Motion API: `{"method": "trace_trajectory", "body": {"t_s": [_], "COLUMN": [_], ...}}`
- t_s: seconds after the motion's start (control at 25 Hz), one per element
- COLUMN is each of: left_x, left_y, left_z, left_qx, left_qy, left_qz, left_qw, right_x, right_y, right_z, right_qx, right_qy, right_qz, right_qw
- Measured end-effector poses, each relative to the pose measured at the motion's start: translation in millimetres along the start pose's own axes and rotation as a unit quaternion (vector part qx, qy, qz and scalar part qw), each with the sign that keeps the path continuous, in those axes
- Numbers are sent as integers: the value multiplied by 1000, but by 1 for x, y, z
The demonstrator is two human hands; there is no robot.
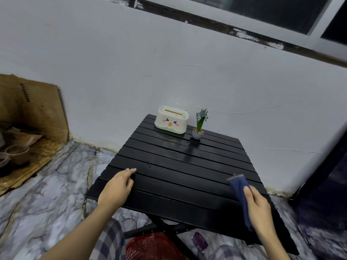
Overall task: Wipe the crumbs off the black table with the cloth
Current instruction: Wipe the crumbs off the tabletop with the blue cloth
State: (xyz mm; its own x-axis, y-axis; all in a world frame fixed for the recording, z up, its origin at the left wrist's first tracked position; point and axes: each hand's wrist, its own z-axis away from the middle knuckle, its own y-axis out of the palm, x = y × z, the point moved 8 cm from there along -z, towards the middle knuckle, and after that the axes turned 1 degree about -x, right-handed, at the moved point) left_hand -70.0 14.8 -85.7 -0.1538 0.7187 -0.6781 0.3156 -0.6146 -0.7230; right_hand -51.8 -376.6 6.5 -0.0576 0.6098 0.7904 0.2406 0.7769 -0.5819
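The black slatted table stands in front of me against a white wall. My left hand lies palm down on its near left part, fingers slightly curled, holding nothing. My right hand is above the near right edge and grips a folded blue cloth, which sticks up past the fingers and hangs down along the palm. A few faint specks and wet-looking streaks show on the middle slats; I cannot make out separate crumbs.
A cream tissue box with a cartoon face and a small potted plant stand at the table's far edge. A red basket and a purple object lie on the marble floor under the table. Cardboard and bowls sit at left.
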Motion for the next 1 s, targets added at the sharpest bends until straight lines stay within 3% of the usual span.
{"method": "trace_trajectory", "body": {"t_s": [0.08, 0.16, 0.2, 0.28, 0.4, 0.48, 0.6, 0.68, 0.84, 1.0], "left_x": [-1, 0, 0, -1, -4, -1, 20, 32, 38, 41], "left_y": [0, -1, -1, 0, -5, -20, -35, -32, -27, -29], "left_z": [1, 3, 3, 1, -5, -12, -22, -24, -22, -23], "left_qx": [6, 8, 10, 14, 9, -4, -58, -70, -83, -97], "left_qy": [-1, -6, -7, -5, -8, -1, -14, -30, -46, -52], "left_qz": [-1, 0, -2, -5, 60, 98, 4, -40, -24, -9], "left_qw": [1000, 1000, 1000, 1000, 998, 995, 998, 996, 995, 994], "right_x": [-4, -23, -31, -39, -51, -56, -59, -52, -18, 61], "right_y": [17, 52, 61, 66, 66, 61, 60, 70, 127, 245], "right_z": [-11, -10, -11, -14, -24, -37, -59, -76, -92, -72], "right_qx": [72, 193, 224, 244, 207, 100, -55, -99, -101, 39], "right_qy": [-32, -92, -124, -150, -130, -90, 33, 61, 62, -56], "right_qz": [105, 246, 301, 324, 301, 298, 285, 266, 230, 258], "right_qw": [991, 945, 919, 902, 922, 945, 956, 957, 966, 964]}}
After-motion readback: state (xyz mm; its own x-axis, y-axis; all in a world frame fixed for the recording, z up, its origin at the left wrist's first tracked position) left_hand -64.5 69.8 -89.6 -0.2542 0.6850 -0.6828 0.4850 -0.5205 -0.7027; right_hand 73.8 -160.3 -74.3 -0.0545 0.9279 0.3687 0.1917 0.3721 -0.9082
